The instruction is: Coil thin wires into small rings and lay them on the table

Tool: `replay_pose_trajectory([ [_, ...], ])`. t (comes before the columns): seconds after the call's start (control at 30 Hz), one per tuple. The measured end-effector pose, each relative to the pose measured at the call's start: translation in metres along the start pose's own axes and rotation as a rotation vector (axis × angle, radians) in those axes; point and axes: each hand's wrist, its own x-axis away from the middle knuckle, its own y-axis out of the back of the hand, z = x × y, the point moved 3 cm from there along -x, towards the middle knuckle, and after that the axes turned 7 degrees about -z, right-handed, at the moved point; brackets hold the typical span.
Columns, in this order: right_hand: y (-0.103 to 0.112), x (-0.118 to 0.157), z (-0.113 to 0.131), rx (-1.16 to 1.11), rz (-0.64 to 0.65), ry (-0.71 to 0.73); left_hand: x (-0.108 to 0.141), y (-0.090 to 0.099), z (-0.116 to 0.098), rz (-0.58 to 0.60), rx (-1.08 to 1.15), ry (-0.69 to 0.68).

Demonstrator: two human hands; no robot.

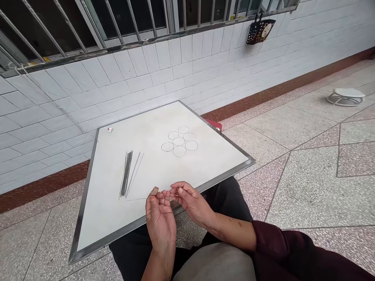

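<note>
My left hand (160, 218) is palm up over the near edge of the white board table (152, 168), fingers curled round a thin wire (136, 200) that stretches out to the left. Beside it, fingertips almost touching, my right hand (190, 201) pinches the same thin wire between thumb and fingers. A bundle of dark straight wires (126, 175) lies on the left part of the table, with a few loose wires (136, 169) at its right. Several thin wire rings (179, 151) lie grouped near the table's middle.
A small white and pink item (109, 130) sits at the table's far left corner. Behind stands a tiled wall (164, 70) with barred windows and a hanging dark bag (259, 32). A round white stool (347, 95) is on the floor at right; something red (214, 125) shows beyond the table.
</note>
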Motion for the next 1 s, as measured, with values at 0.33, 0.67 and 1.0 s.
replay_pose_trajectory([
  [0.33,-0.003,0.005,-0.001,-0.105,-0.085,0.051,0.005,-0.004,-0.008,-0.006,0.063,0.031],
  [0.67,-0.007,0.012,0.008,-0.074,-0.141,0.076,0.010,-0.002,-0.005,-0.024,0.123,0.091],
  [1.0,-0.015,0.014,0.022,-0.141,-0.138,0.056,0.017,-0.007,-0.014,0.088,0.180,0.102],
])
